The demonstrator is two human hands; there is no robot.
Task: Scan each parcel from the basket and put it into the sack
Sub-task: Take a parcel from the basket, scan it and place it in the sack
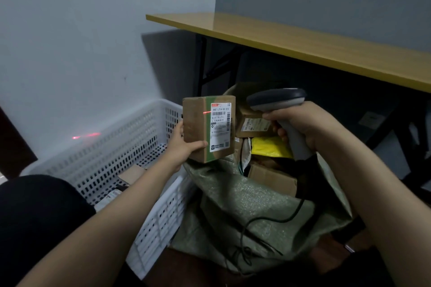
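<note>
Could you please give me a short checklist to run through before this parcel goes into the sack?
1. Grip on parcel: the left hand holds the cardboard parcel from below and behind: ok.
2. Label facing: the shipping label is turned toward the barcode scanner gripped by the right hand: ok.
3. Aim: the red laser line sits at the label's left edge, mostly on bare cardboard, not across the barcode: not ok.
4. Scan registered: cannot tell.
5. Drop zone: the green sack has its mouth open just below the parcel: ok.
</note>
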